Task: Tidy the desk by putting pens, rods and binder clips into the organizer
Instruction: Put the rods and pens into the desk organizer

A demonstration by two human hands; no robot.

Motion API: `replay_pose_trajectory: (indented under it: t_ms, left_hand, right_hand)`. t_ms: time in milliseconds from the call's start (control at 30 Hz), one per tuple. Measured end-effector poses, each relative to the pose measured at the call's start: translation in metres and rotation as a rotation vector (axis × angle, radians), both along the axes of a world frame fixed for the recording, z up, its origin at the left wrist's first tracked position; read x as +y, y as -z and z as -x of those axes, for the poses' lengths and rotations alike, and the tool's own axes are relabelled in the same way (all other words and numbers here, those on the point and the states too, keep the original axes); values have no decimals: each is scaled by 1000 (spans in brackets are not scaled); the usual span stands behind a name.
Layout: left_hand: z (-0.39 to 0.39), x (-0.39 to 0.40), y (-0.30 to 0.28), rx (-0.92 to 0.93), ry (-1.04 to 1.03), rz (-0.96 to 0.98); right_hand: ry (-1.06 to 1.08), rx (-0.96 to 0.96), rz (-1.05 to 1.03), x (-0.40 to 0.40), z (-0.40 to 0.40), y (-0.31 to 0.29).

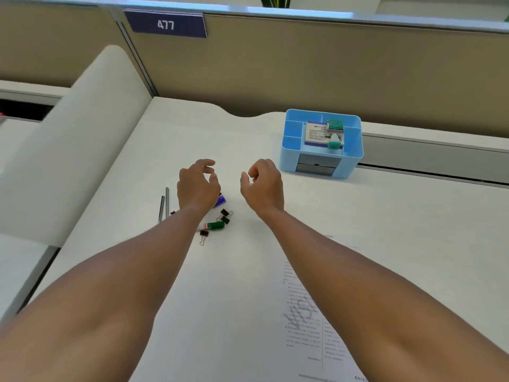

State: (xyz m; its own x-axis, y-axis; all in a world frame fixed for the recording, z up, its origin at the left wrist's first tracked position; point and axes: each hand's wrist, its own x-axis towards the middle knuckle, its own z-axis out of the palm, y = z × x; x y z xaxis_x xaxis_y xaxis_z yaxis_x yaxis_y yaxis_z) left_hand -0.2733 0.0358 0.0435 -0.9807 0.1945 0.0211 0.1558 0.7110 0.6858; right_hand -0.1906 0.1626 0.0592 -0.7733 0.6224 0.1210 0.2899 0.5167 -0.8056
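Note:
A light blue organizer (349,161) stands at the back right of the white desk (385,230), with a box and green-capped items inside. My left hand (197,186) hovers with loosely curled fingers over a pile of small items and holds nothing. Under it lies a blue-capped marker (221,200). A green-capped marker (213,225) lies nearer me. Black binder clips (225,215) and another clip (203,235) lie around it. Two metal rods (164,205) lie left of my wrist. My right hand (263,184) floats empty to the right, fingers relaxed.
A printed paper sheet (305,321) lies on the desk near me. A tan partition (303,64) with a "477" sign (166,24) runs behind the desk. A white curved panel (71,150) borders the left side.

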Motion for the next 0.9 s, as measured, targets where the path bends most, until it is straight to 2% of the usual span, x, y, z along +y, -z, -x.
replay_pose_trajectory:
  t_ms: [200, 300, 467, 633, 900]
  left_hand:
    - [10, -50, 6, -82, -172, 71]
    - [13, -71, 8, -202, -270, 158]
    - [12, -95, 10, -375, -356, 266]
    - [10, -106, 12, -443, -381, 234]
    - [7, -110, 13, -441, -386, 258]
  right_hand:
    - [-146, -71, 83, -33, 4, 7]
    - [-227, -134, 117, -46, 5, 14]
    - [-361, -266, 36, -61, 4, 27]
    - [-410, -324, 6, -72, 3, 37]
    - [-419, -334, 9, -78, 6, 38]
